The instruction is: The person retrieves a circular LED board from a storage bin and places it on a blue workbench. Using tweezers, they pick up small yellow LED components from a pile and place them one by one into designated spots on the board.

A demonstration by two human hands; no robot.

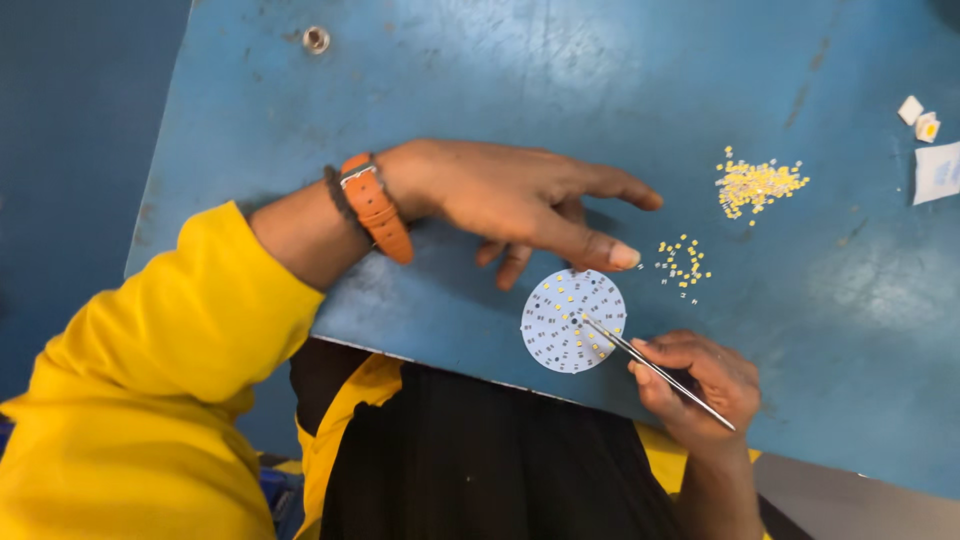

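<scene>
Disc (560, 330) – round, white, yellow-dotted | right hand (700, 385) pinching tweezers (655, 367) | left hand (520, 200) – fingers spread, steadying rim

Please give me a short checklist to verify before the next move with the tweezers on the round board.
1. Left hand steadies the round white board: ok, a fingertip rests at its top edge.
2. Right hand grips the tweezers: ok.
3. Tweezer tip over the board: ok.
4. Part held in the tip: cannot tell.
5. Small yellow parts close by: ok, beside the board.
6. Larger yellow pile in reach: ok.
</scene>
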